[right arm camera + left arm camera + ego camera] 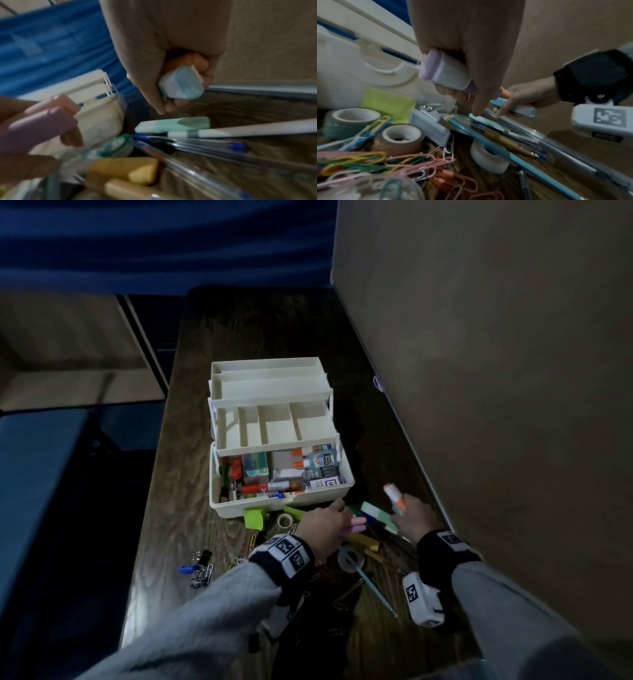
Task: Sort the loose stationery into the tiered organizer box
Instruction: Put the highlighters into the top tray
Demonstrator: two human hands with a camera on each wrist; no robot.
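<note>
A dim room, seen from above. A dark wood-grain bench [191,474] runs up the middle of the head view, with a tan wall [496,354] filling the right side and a blue striped surface [154,241] across the top. A dark blue surface sits in the lower left of the frame.

In the centre of the frame stands the white tiered organizer box [281,498], opened out. Its two upper trays look bare; its bottom compartment is packed with glue bottles, small boxes and markers.

Just below the box, loose stationery is heaped on the bench: tape rolls [399,136], coloured paper clips [368,161], pens [197,143], a green sticky-note pad [254,518] and a mint highlighter [173,125].

The left hand [323,525], at the lower centre of the frame, has its fingers curled round pink and lilac highlighters [445,73]. The right hand [414,520], just right of it, grips a light blue highlighter [182,84] along with an orange-capped item [392,494] that sticks up out of the fist. Both wrists wear dark bands with square printed markers, over grey sleeves.
</note>
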